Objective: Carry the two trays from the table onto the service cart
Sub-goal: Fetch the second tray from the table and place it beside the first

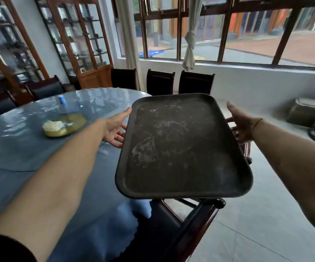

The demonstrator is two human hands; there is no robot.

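Observation:
A dark rectangular tray [181, 148], its surface scuffed with whitish marks, lies slightly tilted over a dark red-brown wooden cart frame [204, 212] just right of the table. My left hand [115, 127] is spread at the tray's left edge, fingertips at or just under the rim and thumb raised by the far corner. At the right edge my right hand [241, 123] is spread too, its fingers partly hidden behind the rim. Neither thumb presses on the tray. I see only one tray.
The round table [29, 148] with a blue cloth under a glass top fills the left, bearing a yellowish dish [65, 124] and a small blue bottle [62, 100]. Dark chairs [160, 82] ring it. Glass cabinets stand at the back left. Grey tiled floor [266, 214] spreads right.

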